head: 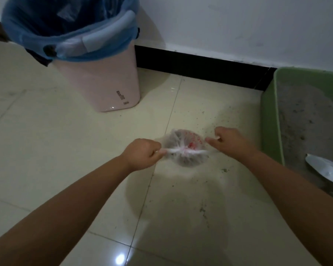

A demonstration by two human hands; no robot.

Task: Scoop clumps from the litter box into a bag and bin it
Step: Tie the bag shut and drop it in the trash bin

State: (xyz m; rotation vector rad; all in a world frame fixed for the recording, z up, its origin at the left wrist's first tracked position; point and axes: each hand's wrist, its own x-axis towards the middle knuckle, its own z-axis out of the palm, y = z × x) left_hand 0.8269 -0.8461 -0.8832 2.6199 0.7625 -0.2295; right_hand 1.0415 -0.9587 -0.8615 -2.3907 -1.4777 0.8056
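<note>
Two bare forearms reach in from the near edge over the tiled floor (pixel 85 150), and between the hands sits a small white plastic bag (pixel 183 148) with red print, its top gathered into a twisted strand that runs sideways across it. The left hand (pixel 142 154) has its grip closed on the left end of that strand, fingers curled round it. The right hand (pixel 231 141) has its grip closed on the right end, a bit of white plastic showing between thumb and fingers. The bag rests on the floor directly between the two grips, touching both through the stretched strand. Scattered grains of litter (pixel 224 169) lie on the tiles just below and beside the right grip. To the right of the right grip stands a green litter box (pixel 269 120) holding grey litter, with a pale scoop (pixel 327 173) lying in its near corner. Well beyond the left grip, against the wall, stands a pink bin (pixel 100 79) lined with a blue bag (pixel 69 25), its mouth open.
</note>
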